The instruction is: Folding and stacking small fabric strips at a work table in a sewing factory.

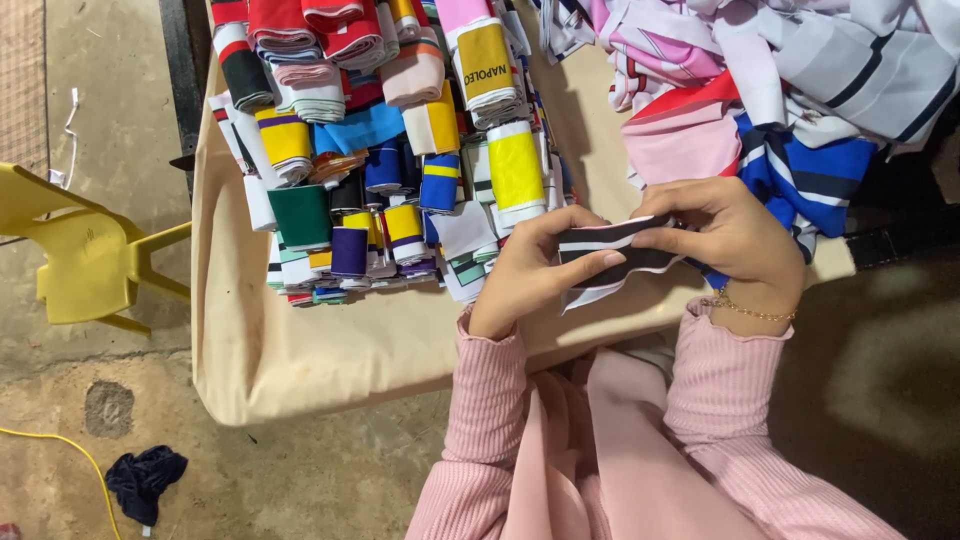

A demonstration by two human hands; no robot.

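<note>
A black-and-white striped knit strip [618, 256] is held flat between both of my hands above the near edge of the cloth-covered table [300, 350]. My left hand [530, 268] pinches its left end with thumb on top. My right hand [730, 238], with a thin gold bracelet at the wrist, grips its right end. Pink ribbed sleeves cover both forearms.
Several folded striped collar bands [400, 150] in many colours lie stacked on the table's left and middle. A heap of loose striped fabric [780, 80] sits at the top right. A yellow plastic chair [80, 255] stands at left on the concrete floor, with a dark rag [145, 480] nearby.
</note>
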